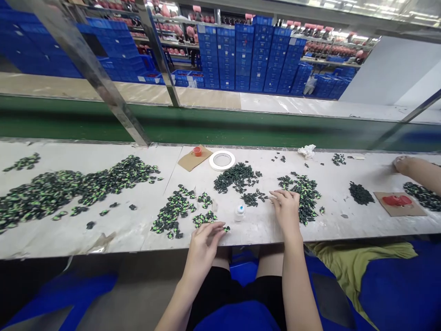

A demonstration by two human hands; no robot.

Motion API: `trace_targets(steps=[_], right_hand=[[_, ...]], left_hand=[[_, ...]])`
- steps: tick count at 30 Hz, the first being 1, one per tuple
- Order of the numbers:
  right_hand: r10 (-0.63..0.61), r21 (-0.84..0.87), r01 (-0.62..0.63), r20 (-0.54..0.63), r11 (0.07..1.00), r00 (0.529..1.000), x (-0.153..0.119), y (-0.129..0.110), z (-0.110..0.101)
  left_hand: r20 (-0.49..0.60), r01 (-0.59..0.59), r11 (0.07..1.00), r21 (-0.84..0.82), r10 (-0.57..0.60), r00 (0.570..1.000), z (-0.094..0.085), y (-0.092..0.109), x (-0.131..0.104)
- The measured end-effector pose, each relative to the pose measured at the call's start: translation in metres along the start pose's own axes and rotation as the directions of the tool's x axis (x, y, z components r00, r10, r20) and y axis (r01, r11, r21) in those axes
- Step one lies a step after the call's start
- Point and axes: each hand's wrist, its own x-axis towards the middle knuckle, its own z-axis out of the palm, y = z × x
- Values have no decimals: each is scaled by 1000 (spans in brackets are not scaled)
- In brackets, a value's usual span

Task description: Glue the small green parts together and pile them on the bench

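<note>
My left hand (207, 236) pinches a small black-and-green piece (226, 229) at its fingertips, near the table's front edge. Just beyond it lies a loose group of similar pieces (174, 209). My right hand (286, 207) is over the table with its fingertips close to a few small dark pieces (253, 198); whether it holds one is too small to tell. Right beside that hand spreads another black-and-green pile (308, 195). A small white bottle with a blue tip (240, 211) stands upright between my hands. Behind it is a heap of dark pieces (236, 175).
A white tape roll (222, 161) and cardboard with a red cap (195, 158) lie at the back. A large pile (51, 191) covers the left. At right are another person's hand (403, 164), a dark pile (360, 193) and cardboard with red material (399, 203).
</note>
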Motion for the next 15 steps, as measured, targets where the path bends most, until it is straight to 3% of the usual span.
trace_targets(steps=[4, 7, 12, 15], right_hand=[[46, -89, -35, 124, 995, 991, 14, 6, 12], [42, -108, -26, 149, 994, 988, 17, 2, 22], [-27, -69, 34, 95, 997, 995, 15, -4, 25], [-45, 48, 43, 47, 998, 998, 8, -7, 17]], left_hand=[[12, 9, 998, -67, -8, 1000, 1, 7, -3], [17, 33, 991, -131, -31, 999, 0, 14, -4], [40, 77, 976, -206, -70, 997, 1, 24, -3], [31, 65, 972, -227, -59, 998, 3, 28, -2]])
